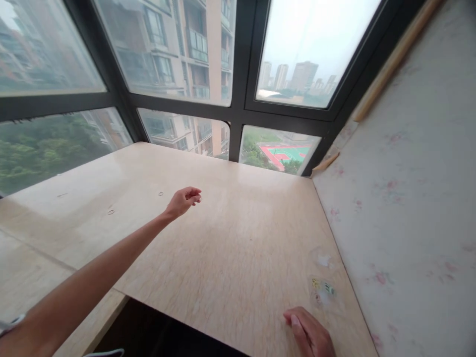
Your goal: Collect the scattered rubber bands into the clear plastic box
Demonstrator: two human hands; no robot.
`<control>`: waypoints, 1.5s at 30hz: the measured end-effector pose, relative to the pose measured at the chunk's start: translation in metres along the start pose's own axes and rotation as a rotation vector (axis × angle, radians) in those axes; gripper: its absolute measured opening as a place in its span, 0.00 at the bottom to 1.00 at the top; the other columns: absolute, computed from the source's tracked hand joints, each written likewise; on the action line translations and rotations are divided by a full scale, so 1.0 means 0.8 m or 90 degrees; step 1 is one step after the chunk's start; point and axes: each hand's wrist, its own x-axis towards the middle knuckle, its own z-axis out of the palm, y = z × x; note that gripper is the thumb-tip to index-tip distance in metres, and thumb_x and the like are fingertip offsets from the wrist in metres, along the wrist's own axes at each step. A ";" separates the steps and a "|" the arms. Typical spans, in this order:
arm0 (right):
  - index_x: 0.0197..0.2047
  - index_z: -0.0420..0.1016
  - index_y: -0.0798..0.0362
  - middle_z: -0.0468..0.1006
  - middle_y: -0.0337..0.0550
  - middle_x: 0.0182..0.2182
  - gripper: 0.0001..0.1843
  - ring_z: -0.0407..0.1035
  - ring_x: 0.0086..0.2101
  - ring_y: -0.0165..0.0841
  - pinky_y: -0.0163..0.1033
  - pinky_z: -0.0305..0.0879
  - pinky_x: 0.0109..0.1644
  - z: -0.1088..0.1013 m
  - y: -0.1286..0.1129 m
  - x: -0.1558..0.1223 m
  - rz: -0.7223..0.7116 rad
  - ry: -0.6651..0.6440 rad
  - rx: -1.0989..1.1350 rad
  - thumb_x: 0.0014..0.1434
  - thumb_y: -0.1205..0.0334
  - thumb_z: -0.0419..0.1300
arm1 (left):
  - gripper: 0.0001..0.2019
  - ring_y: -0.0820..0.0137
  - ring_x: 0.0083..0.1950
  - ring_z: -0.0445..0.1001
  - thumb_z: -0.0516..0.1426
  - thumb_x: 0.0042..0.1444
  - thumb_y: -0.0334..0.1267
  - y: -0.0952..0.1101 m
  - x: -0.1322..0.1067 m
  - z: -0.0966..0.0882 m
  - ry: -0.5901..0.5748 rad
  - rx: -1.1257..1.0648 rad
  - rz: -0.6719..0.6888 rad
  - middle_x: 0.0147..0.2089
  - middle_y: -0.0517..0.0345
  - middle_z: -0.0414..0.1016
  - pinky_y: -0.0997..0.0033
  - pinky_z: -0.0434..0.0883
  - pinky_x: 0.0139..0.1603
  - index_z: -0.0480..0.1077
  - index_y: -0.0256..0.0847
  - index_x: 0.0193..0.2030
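My left hand (185, 199) reaches out above the middle of the counter, its thumb and fingers pinched on a small thin ring (201, 199). Two similar loops lie to its left: a nearer small loop (161, 194) and a farther reddish loop (110, 212). At the lower right, my right hand (310, 332) rests by the counter with its fingers curled in; whether anything is inside cannot be seen. Just beyond it sits a clear plastic case (325, 291) with small yellow, green and reddish pieces inside. Behind that case is a clear lid-like piece (324, 259).
The pale marbled counter (230, 248) runs back to dark-framed windows (238, 114). A flowered wall (409, 198) bounds the right side. A thin sliver (62, 195) lies at the far left. Below the front edge is a dark opening (156, 327).
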 end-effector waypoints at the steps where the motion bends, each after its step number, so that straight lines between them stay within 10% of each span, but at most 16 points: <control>1: 0.32 0.74 0.51 0.76 0.42 0.26 0.17 0.73 0.29 0.31 0.31 0.68 0.33 -0.002 -0.001 0.000 -0.002 -0.016 -0.006 0.66 0.58 0.47 | 0.17 0.64 0.35 0.77 0.60 0.49 0.44 0.013 -0.002 0.017 -0.022 -0.022 0.009 0.35 0.51 0.78 0.64 0.76 0.34 0.71 0.34 0.42; 19: 0.31 0.72 0.54 0.74 0.41 0.26 0.17 0.68 0.29 0.30 0.35 0.61 0.34 -0.007 -0.012 0.006 0.047 0.002 -0.012 0.66 0.63 0.46 | 0.08 0.70 0.36 0.78 0.56 0.57 0.31 0.157 -0.138 0.315 -0.421 -0.119 0.234 0.37 0.54 0.81 0.71 0.73 0.39 0.77 0.39 0.40; 31: 0.30 0.71 0.53 0.75 0.40 0.26 0.13 0.68 0.30 0.31 0.36 0.60 0.35 -0.004 -0.008 0.004 0.047 0.011 -0.040 0.64 0.67 0.49 | 0.12 0.70 0.38 0.77 0.57 0.55 0.27 0.167 -0.167 0.354 -0.475 -0.053 0.287 0.40 0.55 0.79 0.71 0.72 0.41 0.75 0.40 0.45; 45: 0.30 0.71 0.53 0.73 0.40 0.25 0.15 0.67 0.29 0.30 0.35 0.59 0.34 -0.005 -0.011 0.005 0.066 0.006 -0.040 0.65 0.65 0.48 | 0.08 0.70 0.37 0.76 0.56 0.59 0.31 0.161 -0.161 0.335 -0.431 -0.027 0.323 0.41 0.56 0.80 0.71 0.71 0.40 0.75 0.41 0.43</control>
